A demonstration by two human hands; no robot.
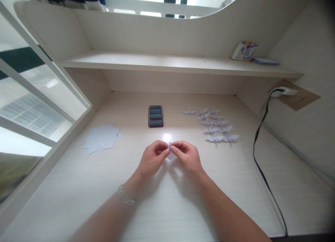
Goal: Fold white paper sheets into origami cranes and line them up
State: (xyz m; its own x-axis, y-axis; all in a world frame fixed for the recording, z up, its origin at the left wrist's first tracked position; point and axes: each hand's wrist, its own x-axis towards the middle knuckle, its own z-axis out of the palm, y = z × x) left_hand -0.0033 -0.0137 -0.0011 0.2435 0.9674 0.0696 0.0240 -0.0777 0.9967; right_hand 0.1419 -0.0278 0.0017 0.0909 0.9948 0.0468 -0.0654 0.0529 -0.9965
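Note:
Between my two hands is a small piece of folded white paper point(170, 155), its pointed tip up and its lower part hanging just above the desk. My left hand point(156, 156) pinches it from the left with thumb and fingers. From the right, my right hand point(187, 154) grips the same paper, thumb near the tip. Several folded white paper cranes point(215, 131) stand in rows on the desk to the right. A loose stack of white paper sheets point(102, 139) lies at the left.
A phone-like dark rectangle point(155, 116), its face blurred, lies beyond my hands. A black cable point(258, 140) runs from a wall socket point(294, 93) down the right side. Above the desk point(125, 109) is a shelf point(146, 60) with a small colourful box point(244, 51).

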